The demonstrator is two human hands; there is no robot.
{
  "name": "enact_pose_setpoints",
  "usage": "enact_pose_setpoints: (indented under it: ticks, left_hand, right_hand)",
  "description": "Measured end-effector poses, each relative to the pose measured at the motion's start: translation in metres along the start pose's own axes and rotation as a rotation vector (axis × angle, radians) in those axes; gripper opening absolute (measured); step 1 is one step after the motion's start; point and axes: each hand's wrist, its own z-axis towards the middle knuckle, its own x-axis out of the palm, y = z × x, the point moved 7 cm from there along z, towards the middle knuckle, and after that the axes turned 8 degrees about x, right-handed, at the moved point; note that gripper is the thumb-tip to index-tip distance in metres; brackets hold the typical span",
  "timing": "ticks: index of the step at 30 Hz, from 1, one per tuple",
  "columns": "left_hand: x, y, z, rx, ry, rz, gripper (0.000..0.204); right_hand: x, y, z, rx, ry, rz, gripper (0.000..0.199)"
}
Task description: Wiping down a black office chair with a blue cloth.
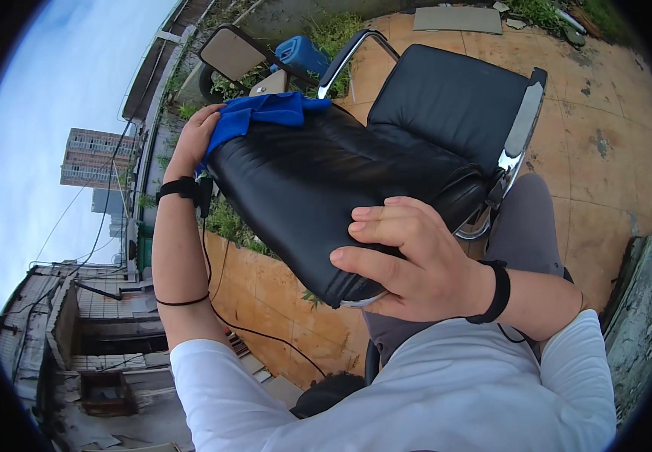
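Observation:
A black leather chair (296, 181) with chrome-framed armrests is in front of me, its padded backrest angled toward me. A blue cloth (265, 117) is draped over the backrest's far left corner. My left hand (199, 137) is closed at that corner, fingers bent against the cloth's left end; its thumb is hidden. My right hand (416, 260) grips the backrest's near edge, with fingers lying on the leather and its lower part around the rim. Both wrists wear black bands.
Beyond the chair are a blue plastic jug (297, 56), a framed beige seat or panel (232, 51) and weeds. A flat board (458, 20) lies on the tan tiled floor. To the right stands a rough stone slab (642, 316). A black cable (265, 331) hangs from my left wrist area.

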Motion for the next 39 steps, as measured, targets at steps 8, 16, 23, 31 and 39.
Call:
enact_pose_setpoints:
  ticks: [8, 16, 23, 31, 39]
  left_hand:
    - [-0.016, 0.071, -0.014, -0.033, -0.066, 0.197, 0.044]
    - [-0.004, 0.013, -0.024, 0.004, -0.137, 0.039, 0.042]
    - [0.023, -0.113, -0.042, 0.1, 0.126, -0.115, 0.037]
    - [0.041, -0.217, -0.076, 0.2, 0.301, -0.233, 0.036]
    - [0.014, -0.294, -0.12, 0.263, 0.163, -0.835, 0.037]
  right_hand:
    - [0.001, 0.011, -0.001, -0.023, -0.047, 0.04, 0.057]
    - [-0.001, 0.009, -0.003, -0.033, -0.063, -0.026, 0.058]
    - [-0.003, 0.015, -0.004, -0.051, -0.073, -0.064, 0.062]
    - [-0.001, 0.021, -0.006, -0.041, -0.022, -0.046, 0.064]
    - [-0.007, 0.019, -0.006, -0.018, -0.056, -0.136, 0.063]
